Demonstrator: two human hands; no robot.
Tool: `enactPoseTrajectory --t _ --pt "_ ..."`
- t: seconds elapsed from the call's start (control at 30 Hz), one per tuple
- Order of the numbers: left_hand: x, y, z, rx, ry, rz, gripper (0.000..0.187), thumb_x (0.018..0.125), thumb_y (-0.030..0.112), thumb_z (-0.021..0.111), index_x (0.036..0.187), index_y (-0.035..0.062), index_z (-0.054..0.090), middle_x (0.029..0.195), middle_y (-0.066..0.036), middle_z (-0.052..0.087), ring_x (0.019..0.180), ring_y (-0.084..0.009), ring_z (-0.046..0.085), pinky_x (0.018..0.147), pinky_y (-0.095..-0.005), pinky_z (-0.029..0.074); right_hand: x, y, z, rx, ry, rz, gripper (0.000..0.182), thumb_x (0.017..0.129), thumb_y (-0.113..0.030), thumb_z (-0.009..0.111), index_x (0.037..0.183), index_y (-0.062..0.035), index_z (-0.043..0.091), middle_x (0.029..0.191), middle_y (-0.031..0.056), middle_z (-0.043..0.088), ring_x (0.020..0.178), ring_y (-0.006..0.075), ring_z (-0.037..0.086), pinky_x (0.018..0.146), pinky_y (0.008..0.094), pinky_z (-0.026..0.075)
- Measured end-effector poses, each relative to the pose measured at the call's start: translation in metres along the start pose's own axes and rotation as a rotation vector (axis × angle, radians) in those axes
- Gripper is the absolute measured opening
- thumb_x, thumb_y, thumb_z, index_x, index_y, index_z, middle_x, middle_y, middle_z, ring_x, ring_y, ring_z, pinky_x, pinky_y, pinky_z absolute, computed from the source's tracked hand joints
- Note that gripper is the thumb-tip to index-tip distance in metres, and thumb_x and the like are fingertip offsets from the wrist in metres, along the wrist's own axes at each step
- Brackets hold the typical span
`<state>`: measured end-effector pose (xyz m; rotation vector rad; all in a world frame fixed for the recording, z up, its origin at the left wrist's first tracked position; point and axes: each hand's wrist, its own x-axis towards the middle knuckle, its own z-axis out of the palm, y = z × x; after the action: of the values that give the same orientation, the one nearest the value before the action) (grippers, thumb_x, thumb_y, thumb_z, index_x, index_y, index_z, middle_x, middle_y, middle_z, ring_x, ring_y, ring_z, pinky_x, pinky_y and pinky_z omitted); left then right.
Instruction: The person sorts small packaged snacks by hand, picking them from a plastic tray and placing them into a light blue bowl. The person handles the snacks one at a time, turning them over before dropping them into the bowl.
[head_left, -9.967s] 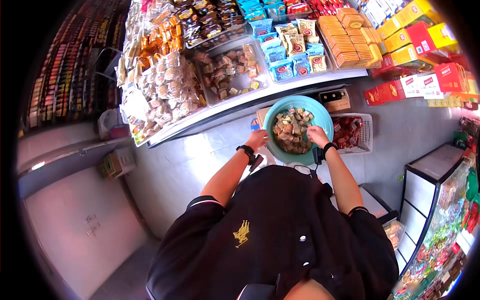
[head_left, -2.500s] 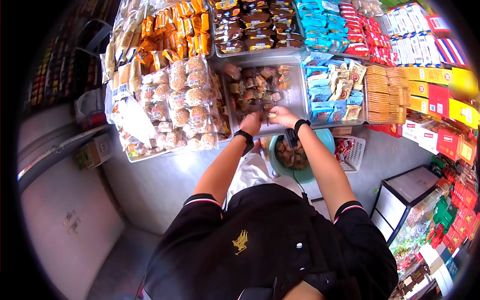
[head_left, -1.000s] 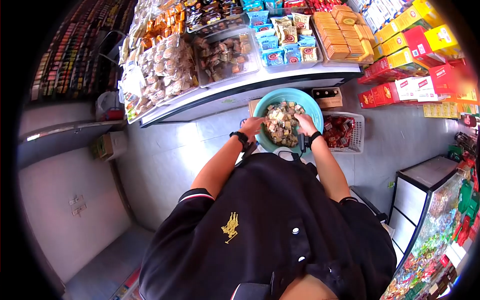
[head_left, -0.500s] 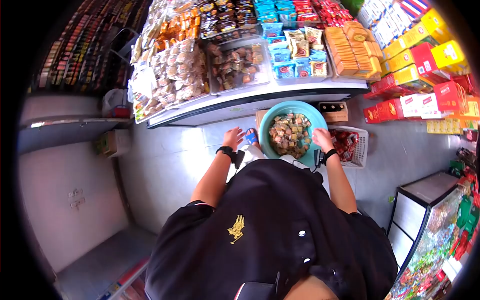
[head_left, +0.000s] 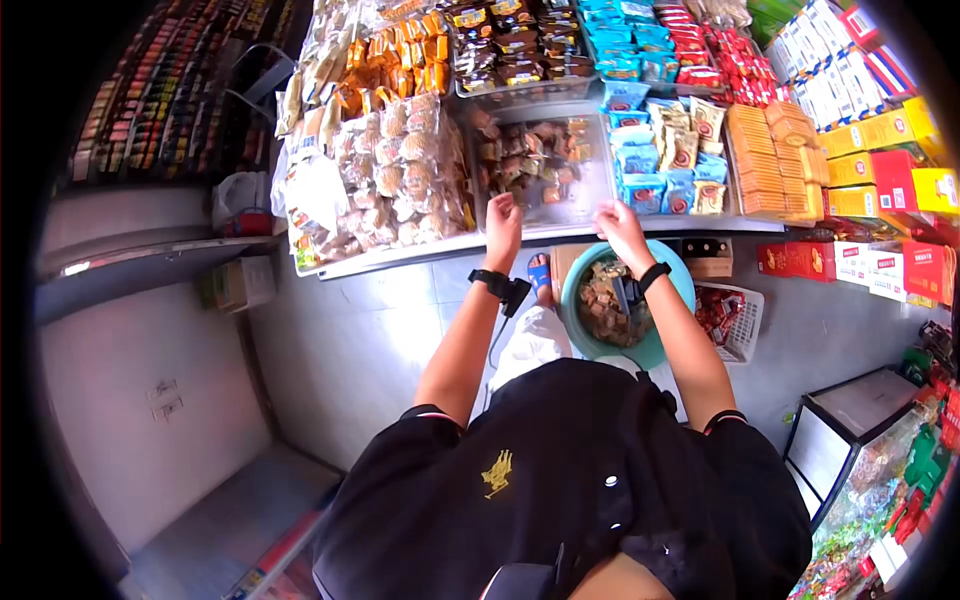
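Note:
A clear plastic tray [head_left: 585, 200] stands at the front of the display counter, with small wrapped snacks [head_left: 530, 155] heaped toward its back and left. My left hand [head_left: 503, 222] is at the tray's front left, fingers curled at the rim. At the front right corner my right hand [head_left: 621, 230] also bends its fingers over the edge. Below my right forearm, a turquoise basin [head_left: 682, 285] on the floor holds more wrapped snacks [head_left: 600, 300]. A dark device is strapped to each wrist.
Bagged round pastries [head_left: 390, 170] lie left of the tray; blue snack packs [head_left: 640, 190] and orange packs [head_left: 765, 160] lie right. A white basket [head_left: 742, 325] with red packets stands beside the basin. Stacked gift boxes [head_left: 870, 265] line the right, near a glass-sided case [head_left: 860, 400].
Both my hands have moved up and forward from beside the basin to the tray's front edge. My view has shifted closer to the counter, and my right forearm now crosses over the basin.

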<state>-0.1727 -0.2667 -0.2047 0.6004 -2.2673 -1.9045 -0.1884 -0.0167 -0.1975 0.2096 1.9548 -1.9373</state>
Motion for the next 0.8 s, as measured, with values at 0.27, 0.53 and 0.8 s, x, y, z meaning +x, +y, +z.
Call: enactPoseTrajectory --t 0.27,0.53,0.8 --pt "0.096 0.005 0.033 0.476 0.020 0.140 0.069 0.077 0.007 0.064 0.140 0.0032 0.037 0.137 -0.026 0.040 0.125 -0.0468 0.039 0.106 -0.0488 0.035 0.137 0.005 0.093 -0.071 0.155 -0.016 0.057 0.092 -0.034 0.066 0.135 -0.0015 0.046 0.132 0.0194 0.052 0.122 0.0238 0.052 0.102 0.0352 0.042" --pt "0.111 -0.005 0.043 0.923 0.000 0.256 0.063 0.079 0.006 0.061 0.139 0.0163 0.043 0.151 -0.026 0.024 0.137 -0.0490 0.024 0.103 -0.0558 0.038 0.182 0.021 0.116 -0.091 0.194 0.107 0.081 0.086 -0.056 0.064 0.141 -0.0018 0.039 0.139 0.0232 0.047 0.130 0.0333 0.045 0.108 0.0392 0.035" --pt "0.116 0.016 0.037 0.780 -0.014 0.166 0.034 0.077 -0.001 0.060 0.109 0.0087 0.054 0.141 -0.027 0.032 0.125 -0.0515 0.033 0.099 -0.0534 0.041 0.198 0.064 0.126 -0.030 0.168 0.260 0.068 0.091 -0.050 0.060 0.140 -0.0077 0.040 0.134 0.0168 0.050 0.124 0.0278 0.051 0.101 0.0431 0.043"
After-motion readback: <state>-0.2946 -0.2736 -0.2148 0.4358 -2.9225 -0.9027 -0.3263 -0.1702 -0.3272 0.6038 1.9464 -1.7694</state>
